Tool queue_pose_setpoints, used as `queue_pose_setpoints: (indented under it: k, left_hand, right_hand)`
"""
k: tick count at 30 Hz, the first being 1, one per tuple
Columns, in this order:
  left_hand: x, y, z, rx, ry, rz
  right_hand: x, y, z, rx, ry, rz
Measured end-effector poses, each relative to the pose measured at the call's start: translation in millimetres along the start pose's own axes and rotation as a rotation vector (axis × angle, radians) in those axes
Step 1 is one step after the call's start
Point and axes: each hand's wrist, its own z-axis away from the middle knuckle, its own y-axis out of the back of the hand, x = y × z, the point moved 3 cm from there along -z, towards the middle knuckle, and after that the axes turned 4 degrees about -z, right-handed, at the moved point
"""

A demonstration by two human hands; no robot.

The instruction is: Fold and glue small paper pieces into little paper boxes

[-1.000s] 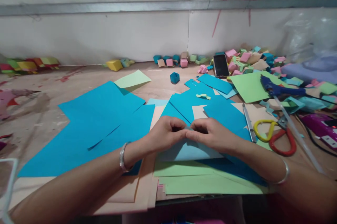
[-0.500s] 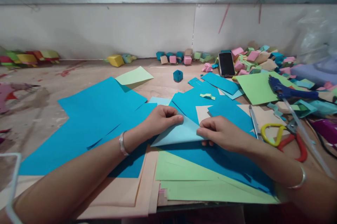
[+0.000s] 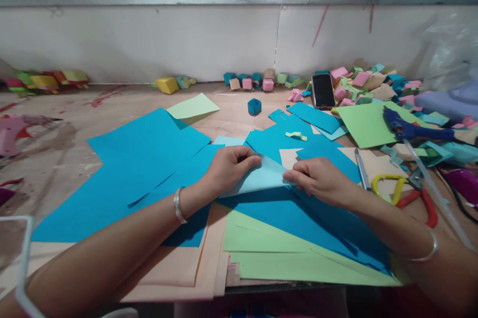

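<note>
Both hands grip one piece of light blue paper, folded over and held above darker blue sheets. My left hand pinches its upper left part, thumb on top, and hides the corner beneath. At the paper's right end, my right hand pinches the edge between thumb and curled fingers. Under the hands lie blue paper sheets, overlapping green sheets and peach sheets. Beyond the hands stands a small dark blue folded paper box.
Scissors with yellow and red handles and a cutter knife lie right of my right hand. A blue glue gun, a phone and a heap of paper cubes are farther back. Left is a pink glue gun.
The light blue paper's right end and my right hand have shifted slightly up and right. The left hand keeps its pinch. The whole view has moved a little.
</note>
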Motion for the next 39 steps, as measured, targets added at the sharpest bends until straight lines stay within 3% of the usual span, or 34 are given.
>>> queue_pose_setpoints:
  k: [5,10,17,22,24,27,31,35,39]
  left_hand:
    - [-3.9,-3.3,-1.6,-0.026,0.029,0.035]
    - [-5.3,-3.4,-3.4,0.031,0.031,0.059]
    - [-10.5,-4.7,-6.4,0.041,0.037,0.086]
    - [-16.5,-1.3,-8.8,0.074,0.049,0.029]
    - [-18.4,-0.7,-9.6,0.079,0.061,0.014]
    - [-17.9,-1.9,-8.5,0.079,0.039,-0.051]
    - [-14.7,-6.3,-3.7,0.072,-0.064,-0.192]
    - [-15.2,-9.6,-1.7,0.068,-0.146,-0.228]
    - [-17.1,-10.4,-3.1,0.083,-0.213,-0.336]
  right_hand:
    - [5.9,2.0,-1.9,0.034,0.021,0.063]
    - [7.4,5.1,-3.9,0.064,-0.041,0.150]
    - [5.3,15.2,-6.1,0.032,-0.085,0.033]
    - [20.9,28.5,-10.2,0.122,-0.109,-0.007]
    - [25.0,31.5,-11.0,0.224,-0.101,0.065]
    - [19.3,25.3,-8.8,0.396,0.068,0.168]
    - [2.6,-4.2,-2.3,0.310,0.418,0.273]
    - [0.2,-23.4,0.8,0.182,0.449,0.435]
    - [3.8,-27.0,1.5,0.186,0.484,0.504]
